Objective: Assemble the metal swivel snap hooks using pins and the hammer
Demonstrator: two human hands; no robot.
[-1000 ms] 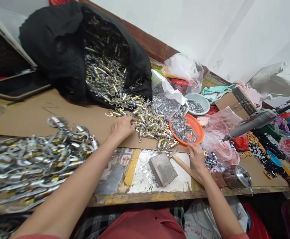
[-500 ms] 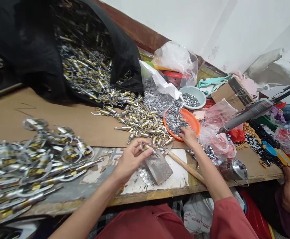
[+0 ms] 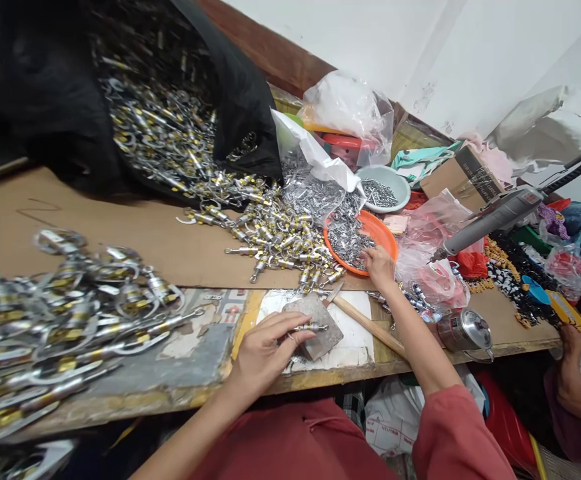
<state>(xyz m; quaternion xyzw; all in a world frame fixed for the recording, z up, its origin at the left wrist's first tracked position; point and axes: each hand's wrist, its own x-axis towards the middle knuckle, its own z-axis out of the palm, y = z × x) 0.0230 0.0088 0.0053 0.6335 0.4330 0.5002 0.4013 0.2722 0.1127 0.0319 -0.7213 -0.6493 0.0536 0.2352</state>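
My left hand point(image 3: 270, 345) pinches a small silver-and-yellow metal fitting point(image 3: 311, 327) between thumb and fingertips, just above a square metal block point(image 3: 320, 343). The fitting lies sideways, its ringed tip pointing right. My right hand point(image 3: 380, 265) reaches to the near edge of an orange plastic dish point(image 3: 385, 233). Its fingers are drawn together at the heap of tiny metal clips point(image 3: 346, 240) in the dish; whatever they pinch is too small to make out. Beside the block lies a hammer, its wooden handle point(image 3: 368, 325) slanting toward the table's front edge.
Finished-looking fittings spill from a black sack point(image 3: 250, 100) at the back. Another heap of fittings point(image 3: 70, 333) covers the left side. A pale bowl of pins point(image 3: 383, 190), a grey power screwdriver point(image 3: 490, 223) and a metal cup point(image 3: 463, 330) stand right. A co-worker's hand point(image 3: 573, 340) shows at far right.
My left hand has come nearer to me with the fitting, from the block's far side to its near left. My right hand stays at the orange dish. The view has shifted slightly.
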